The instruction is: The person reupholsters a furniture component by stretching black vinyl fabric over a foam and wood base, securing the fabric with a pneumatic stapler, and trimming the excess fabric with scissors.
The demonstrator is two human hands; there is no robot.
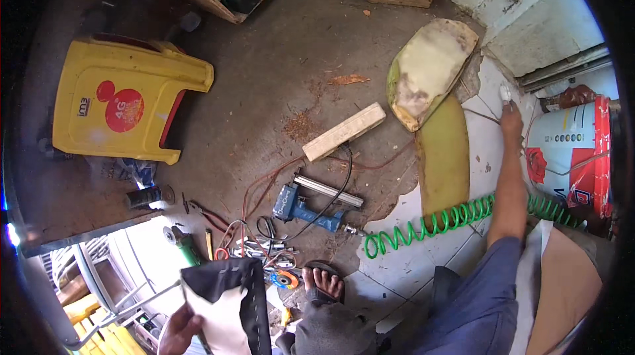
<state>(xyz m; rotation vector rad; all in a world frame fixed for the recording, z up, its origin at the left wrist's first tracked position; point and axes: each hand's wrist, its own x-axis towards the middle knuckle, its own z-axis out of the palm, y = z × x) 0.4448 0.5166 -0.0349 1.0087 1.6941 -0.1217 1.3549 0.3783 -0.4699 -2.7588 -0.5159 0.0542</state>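
My left hand [177, 330], at the lower left, is closed on the edge of a panel covered in black material [253, 302]. Staple-like marks run along the folded black border, and a pale sheet [228, 322] lies over its middle. My right arm stretches far forward on the right. Its hand [510, 119] is closed on a small white object [505, 93], perhaps a plug, near a thin cord; its exact kind is unclear. Between my hands a blue staple gun [307, 211] lies on the floor, joined to a coiled green air hose [430, 224] that passes under my right forearm.
A wooden block [344, 131] lies beyond the staple gun. A worn foam cushion [430, 70] rests near a yellowish strip [443, 150]. Pliers [206, 216], an angle grinder [182, 244] and tangled cords are left of my foot. A yellow stool [126, 100] and a paint bucket [569, 153] flank the area.
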